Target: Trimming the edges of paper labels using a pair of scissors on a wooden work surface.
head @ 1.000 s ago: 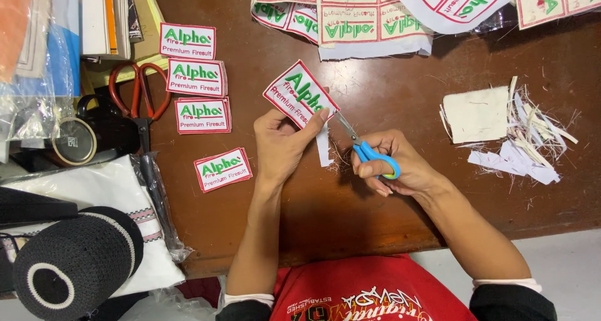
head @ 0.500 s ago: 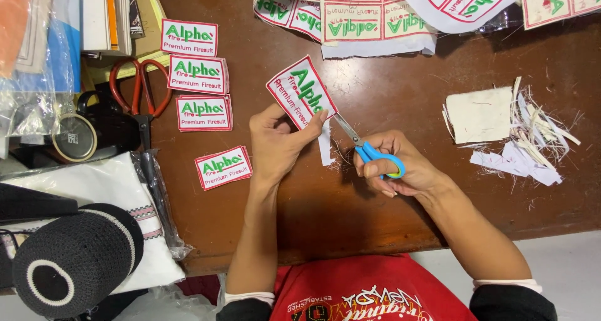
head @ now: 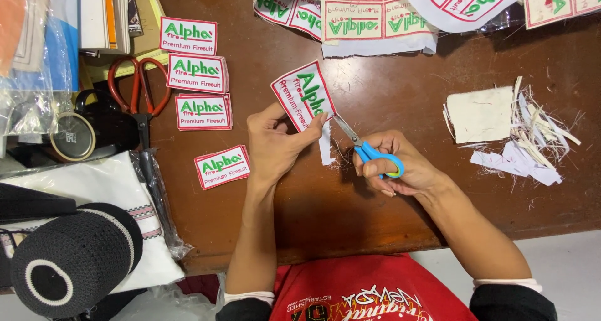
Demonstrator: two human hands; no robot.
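My left hand [head: 273,147] pinches a white embroidered patch [head: 302,96] with a red border and green lettering, held tilted above the brown table [head: 388,227]. My right hand [head: 399,164] grips small blue-handled scissors [head: 364,147], whose blades meet the patch's lower right edge. A thin white trimmed strip [head: 325,147] hangs down from that edge between my hands.
Several finished patches [head: 199,73] lie in a column to the left. Uncut patch sheets [head: 375,17] lie along the far edge. Fabric scraps [head: 516,136] pile at right. Red-handled scissors [head: 139,89], a tape roll [head: 72,137], books and a black knit cap [head: 69,258] crowd the left side.
The patch has shifted slightly as the scissors work along its lower edge. Both hands stay in nearly the same place.
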